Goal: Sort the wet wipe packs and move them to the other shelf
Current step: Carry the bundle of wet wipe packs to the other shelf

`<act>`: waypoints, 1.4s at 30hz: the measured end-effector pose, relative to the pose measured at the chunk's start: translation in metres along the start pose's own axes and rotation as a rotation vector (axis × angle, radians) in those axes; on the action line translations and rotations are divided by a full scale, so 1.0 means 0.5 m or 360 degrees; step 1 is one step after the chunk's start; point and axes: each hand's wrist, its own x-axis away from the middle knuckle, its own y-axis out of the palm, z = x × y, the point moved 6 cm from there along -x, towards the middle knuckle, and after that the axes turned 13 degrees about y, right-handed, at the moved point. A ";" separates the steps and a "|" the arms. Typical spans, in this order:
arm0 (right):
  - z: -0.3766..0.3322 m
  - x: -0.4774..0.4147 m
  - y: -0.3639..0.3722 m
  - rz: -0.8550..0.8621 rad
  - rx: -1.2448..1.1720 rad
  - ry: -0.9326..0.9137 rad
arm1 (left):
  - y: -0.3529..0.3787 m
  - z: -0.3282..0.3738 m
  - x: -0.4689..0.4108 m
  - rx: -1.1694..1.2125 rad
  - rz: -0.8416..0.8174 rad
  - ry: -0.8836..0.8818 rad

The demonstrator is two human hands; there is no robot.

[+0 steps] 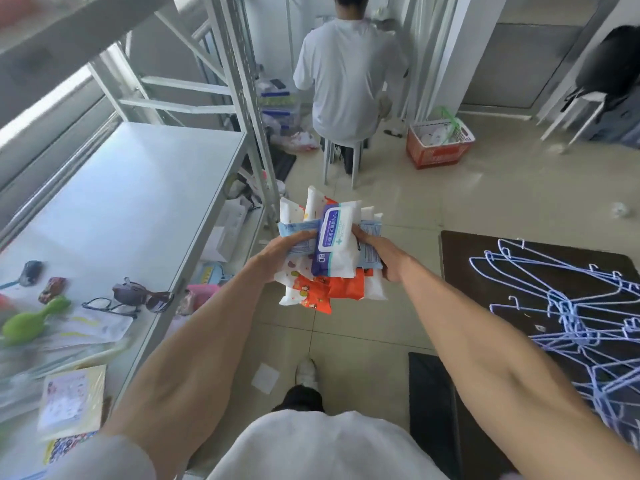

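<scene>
- A pale tiled floor is shown, with a white metal shelf at the left.
- A stack of wet wipe packs is held above the floor, near the shelf's front edge.
- The stack is clamped from both sides: the left hand is curled round its left edge, the right hand round its right.
- Carrying is judged to be in hand; no pack is seen set down, so placing is left.
- The packs are soft, glossy film pillows; a purple-and-white pack lies on top, orange printed packs beneath.
</scene>
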 end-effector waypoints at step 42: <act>-0.626 -0.788 0.701 -0.1293 0.1370 0.0226 | -0.659 0.087 -0.392 0.0867 0.1548 0.0143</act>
